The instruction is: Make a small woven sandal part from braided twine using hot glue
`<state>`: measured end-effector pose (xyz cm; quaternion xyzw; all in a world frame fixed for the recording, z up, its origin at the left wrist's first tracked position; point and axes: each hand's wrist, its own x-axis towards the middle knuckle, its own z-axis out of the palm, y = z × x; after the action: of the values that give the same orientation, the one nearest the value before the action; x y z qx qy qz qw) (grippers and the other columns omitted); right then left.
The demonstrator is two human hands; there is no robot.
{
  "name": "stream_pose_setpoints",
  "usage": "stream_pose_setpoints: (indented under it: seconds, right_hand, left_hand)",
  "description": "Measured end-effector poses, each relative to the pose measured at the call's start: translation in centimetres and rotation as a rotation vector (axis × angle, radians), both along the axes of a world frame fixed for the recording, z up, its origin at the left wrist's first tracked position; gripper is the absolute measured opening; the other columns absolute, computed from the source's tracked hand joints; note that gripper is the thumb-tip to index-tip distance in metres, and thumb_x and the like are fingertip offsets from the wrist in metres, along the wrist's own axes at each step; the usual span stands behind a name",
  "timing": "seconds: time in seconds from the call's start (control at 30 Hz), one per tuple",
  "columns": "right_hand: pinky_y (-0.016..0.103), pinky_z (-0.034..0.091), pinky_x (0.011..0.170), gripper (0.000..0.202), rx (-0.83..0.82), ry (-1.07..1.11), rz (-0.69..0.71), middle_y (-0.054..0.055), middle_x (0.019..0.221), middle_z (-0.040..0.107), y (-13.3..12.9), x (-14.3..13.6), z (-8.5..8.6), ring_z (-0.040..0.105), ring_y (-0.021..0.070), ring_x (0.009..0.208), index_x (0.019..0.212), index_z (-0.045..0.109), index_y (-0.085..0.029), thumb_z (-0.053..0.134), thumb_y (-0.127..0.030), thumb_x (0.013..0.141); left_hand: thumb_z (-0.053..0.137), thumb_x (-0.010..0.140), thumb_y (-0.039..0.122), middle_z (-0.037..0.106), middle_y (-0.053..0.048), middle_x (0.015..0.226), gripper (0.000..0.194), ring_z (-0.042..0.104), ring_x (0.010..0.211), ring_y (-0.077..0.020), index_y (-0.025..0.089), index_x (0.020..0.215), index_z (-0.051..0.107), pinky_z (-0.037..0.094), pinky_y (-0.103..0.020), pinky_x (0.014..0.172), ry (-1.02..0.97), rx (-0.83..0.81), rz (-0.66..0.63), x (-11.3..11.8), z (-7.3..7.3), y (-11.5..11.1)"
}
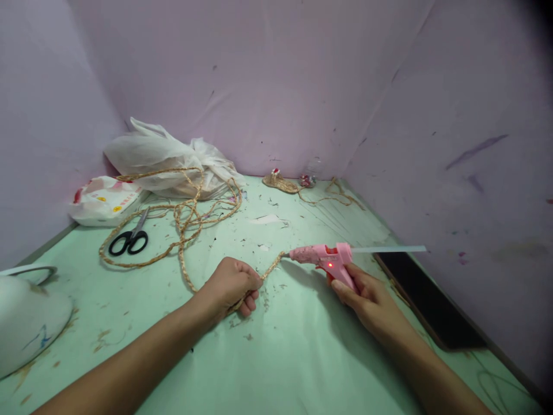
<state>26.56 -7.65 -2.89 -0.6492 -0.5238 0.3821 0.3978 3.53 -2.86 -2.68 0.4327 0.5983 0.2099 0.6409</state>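
Two bare hands (pixel 233 282), bare forearms (pixel 133 351) (both slim)

On the table (pixel 302 351), the rope (pixel 272 267) runs from my left hand (pixel 233 285) out leftward, the scissors (pixel 135 234) inside its loop, the bag (pixel 173 158) behind them, and a packet (pixel 107 200) left of the bag. In my right hand (pixel 367 297) is the glue gun (pixel 319 253), its nozzle (pixel 287 255) at the rope's end, and the phone (pixel 425 300) lies farther right, beside the side wall (pixel 466 230).
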Motion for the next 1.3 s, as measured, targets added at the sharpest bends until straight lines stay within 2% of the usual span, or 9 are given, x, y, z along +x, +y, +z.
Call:
stream_pose_setpoints:
  seconds: [0.2,0.37,0.67,0.87,1.1,1.2,1.3]
  right_hand:
    - [0.028,0.044,0.063,0.033,0.024,-0.023,0.009,0.004,0.075,0.059,0.1,-0.1,0.1,0.055,0.0193,0.069,0.084,0.06,-0.017,0.059,-0.046,0.069]
    - [0.029,0.043,0.065,0.04,0.041,-0.022,-0.04,0.006,0.083,0.062,0.3,0.0,-0.3,0.056,0.0206,0.073,0.094,0.061,-0.016,0.061,-0.046,0.067]
    - [0.026,0.04,0.055,0.033,0.056,-0.04,-0.034,0.003,0.072,0.058,0.1,0.3,-0.8,0.053,0.0175,0.063,0.089,0.062,-0.018,0.059,-0.045,0.07]
    - [0.028,0.042,0.06,0.03,0.052,-0.022,-0.039,0.001,0.07,0.055,0.2,0.3,-1.2,0.053,0.017,0.064,0.09,0.062,-0.018,0.06,-0.042,0.071]
    - [0.027,0.04,0.056,0.036,0.013,-0.006,-0.044,0.003,0.075,0.058,0.2,0.1,-0.8,0.053,0.0172,0.064,0.096,0.06,-0.018,0.059,-0.042,0.071]
    - [0.027,0.041,0.058,0.037,0.025,0.0,-0.052,0.005,0.081,0.06,0.2,0.1,-0.6,0.055,0.0185,0.069,0.094,0.059,-0.017,0.059,-0.044,0.069]
    - [0.027,0.039,0.057,0.037,0.043,-0.019,-0.061,0.004,0.077,0.059,0.4,0.1,-0.6,0.053,0.0177,0.067,0.093,0.059,-0.016,0.059,-0.042,0.067]
  left_hand:
    - [0.06,0.059,0.016,0.052,0.001,0.039,0.007,0.049,0.034,-0.011,0.012,0.055,0.056,0.04,-0.021,0.031,0.001,0.001,0.003,0.0,-0.1,-0.1]
    - [0.061,0.059,0.017,0.051,0.001,0.038,0.008,0.048,0.033,-0.0106,0.013,0.055,0.055,0.039,-0.02,0.031,0.005,-0.004,0.02,0.1,0.0,-0.1]
    - [0.06,0.06,0.014,0.051,0.002,0.038,0.007,0.047,0.032,-0.0102,0.013,0.055,0.055,0.039,-0.02,0.031,0.024,-0.001,0.027,0.3,0.1,-0.2]
    - [0.059,0.06,0.013,0.051,0.002,0.038,0.007,0.047,0.032,-0.0103,0.013,0.054,0.055,0.039,-0.02,0.031,0.024,0.005,0.023,0.2,0.0,-0.2]
    - [0.059,0.06,0.013,0.051,0.002,0.038,0.006,0.048,0.032,-0.0106,0.013,0.054,0.055,0.039,-0.021,0.031,0.036,0.009,0.029,0.4,0.1,-0.2]
    - [0.059,0.059,0.013,0.051,0.002,0.038,0.006,0.048,0.032,-0.0105,0.013,0.055,0.055,0.039,-0.021,0.031,0.035,0.004,0.034,0.4,0.1,-0.2]
    - [0.06,0.058,0.015,0.051,0.002,0.038,0.006,0.048,0.032,-0.0106,0.013,0.055,0.055,0.038,-0.02,0.03,0.027,0.0,0.039,0.4,0.1,-0.1]
